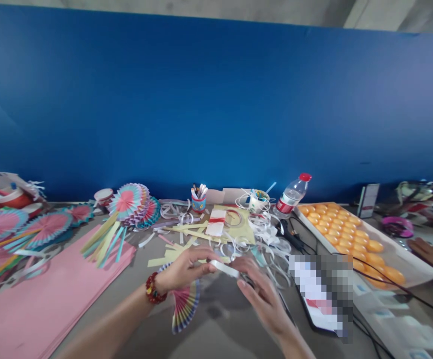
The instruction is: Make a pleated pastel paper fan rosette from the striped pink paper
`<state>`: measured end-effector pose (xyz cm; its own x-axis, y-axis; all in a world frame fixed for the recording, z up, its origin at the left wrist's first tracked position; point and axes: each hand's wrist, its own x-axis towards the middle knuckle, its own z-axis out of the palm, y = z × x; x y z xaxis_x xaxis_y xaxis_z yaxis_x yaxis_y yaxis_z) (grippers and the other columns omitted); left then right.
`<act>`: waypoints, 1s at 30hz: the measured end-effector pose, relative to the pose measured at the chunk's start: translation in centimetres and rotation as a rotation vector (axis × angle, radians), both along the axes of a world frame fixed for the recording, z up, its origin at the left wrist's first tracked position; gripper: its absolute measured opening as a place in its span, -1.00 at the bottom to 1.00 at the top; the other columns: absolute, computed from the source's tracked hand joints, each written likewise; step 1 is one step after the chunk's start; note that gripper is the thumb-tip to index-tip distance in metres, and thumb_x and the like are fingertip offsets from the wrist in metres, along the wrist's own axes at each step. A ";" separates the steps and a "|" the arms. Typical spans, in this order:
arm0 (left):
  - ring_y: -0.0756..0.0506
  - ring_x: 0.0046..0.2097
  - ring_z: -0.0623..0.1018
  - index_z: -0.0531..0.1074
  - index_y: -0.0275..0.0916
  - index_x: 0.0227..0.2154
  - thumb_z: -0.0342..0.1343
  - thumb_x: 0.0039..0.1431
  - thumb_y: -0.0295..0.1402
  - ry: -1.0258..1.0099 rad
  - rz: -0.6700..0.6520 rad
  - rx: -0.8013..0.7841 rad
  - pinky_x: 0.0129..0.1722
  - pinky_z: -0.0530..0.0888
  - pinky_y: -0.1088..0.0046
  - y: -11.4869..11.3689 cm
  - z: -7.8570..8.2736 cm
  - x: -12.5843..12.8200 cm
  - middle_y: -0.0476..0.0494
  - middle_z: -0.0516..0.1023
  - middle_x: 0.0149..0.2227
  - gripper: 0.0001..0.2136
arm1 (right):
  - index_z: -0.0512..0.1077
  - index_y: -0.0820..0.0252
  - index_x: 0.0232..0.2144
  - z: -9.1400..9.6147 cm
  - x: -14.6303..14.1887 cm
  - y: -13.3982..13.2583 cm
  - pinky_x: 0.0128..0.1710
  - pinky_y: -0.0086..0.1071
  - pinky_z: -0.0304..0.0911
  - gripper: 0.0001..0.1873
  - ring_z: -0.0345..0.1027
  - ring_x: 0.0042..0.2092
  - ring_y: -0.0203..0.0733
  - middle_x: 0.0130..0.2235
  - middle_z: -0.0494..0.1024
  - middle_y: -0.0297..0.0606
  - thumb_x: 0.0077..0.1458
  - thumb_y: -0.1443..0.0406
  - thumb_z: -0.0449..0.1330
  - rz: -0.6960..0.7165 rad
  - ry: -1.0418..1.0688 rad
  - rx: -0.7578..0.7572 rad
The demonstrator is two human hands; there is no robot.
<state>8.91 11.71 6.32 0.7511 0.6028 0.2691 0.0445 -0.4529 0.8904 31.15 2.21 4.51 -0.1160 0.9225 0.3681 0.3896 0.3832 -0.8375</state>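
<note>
Between the fingertips of my left hand [186, 270] and my right hand [263, 289] there is a short white strip [224, 269]. My left thumb and fingers pinch its left end. The right end meets my right thumb and fingers, which are curled together. Something dark and thin shows under the right fingers, too hidden to name. A pleated paper fan [186, 307] with purple and yellow stripes lies on the table below my left wrist, partly covered by it. Beyond my hands are yellow paper strips [190, 230] and curled white strips [272, 239].
Pink paper sheets [52, 309], scissors [37, 262] and paper rosettes [129, 203] lie left. A pen cup [199, 202] and a bottle [293, 195] stand behind. To the right are a phone [321, 294], cables, a tray of orange balls [351, 234] and another person's hand [431, 257].
</note>
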 end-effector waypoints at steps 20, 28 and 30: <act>-0.08 -0.40 0.47 0.40 -0.20 -0.44 -0.05 0.32 -0.27 0.735 0.649 0.271 -0.40 0.23 0.46 -5.1 -4.4 -8.1 -0.07 0.50 -0.44 -0.76 | 0.32 0.08 -0.25 -3.6 -2.3 -0.8 -0.34 -0.46 0.37 -0.91 0.50 -0.35 -0.20 -0.38 0.56 -0.29 0.28 0.24 0.04 0.010 -0.234 -0.034; -0.08 -0.37 0.51 0.40 -0.20 -0.39 -0.05 0.32 -0.21 0.786 0.689 0.199 -0.39 0.24 0.46 -6.6 -6.1 -7.6 -0.10 0.54 -0.37 -0.75 | 0.30 0.10 -0.31 -5.7 -5.2 0.8 -0.39 -0.38 0.36 -0.94 0.47 -0.38 -0.14 -0.39 0.55 -0.24 0.23 0.32 0.04 -0.078 -0.366 0.098; -0.09 -0.36 0.52 0.41 -0.20 -0.37 -0.04 0.31 -0.23 0.754 0.684 0.197 -0.38 0.26 0.45 -6.5 -6.3 -7.4 -0.12 0.55 -0.35 -0.77 | 0.30 0.10 -0.32 -6.3 -5.8 1.5 -0.39 -0.37 0.34 -0.90 0.46 -0.37 -0.13 -0.41 0.53 -0.28 0.15 0.40 0.04 -0.117 -0.430 0.150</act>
<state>1.55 5.20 0.06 0.2792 0.9602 0.0108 0.8619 -0.2556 0.4380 25.39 3.68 -1.79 -0.1857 0.8788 0.4396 0.7367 0.4206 -0.5296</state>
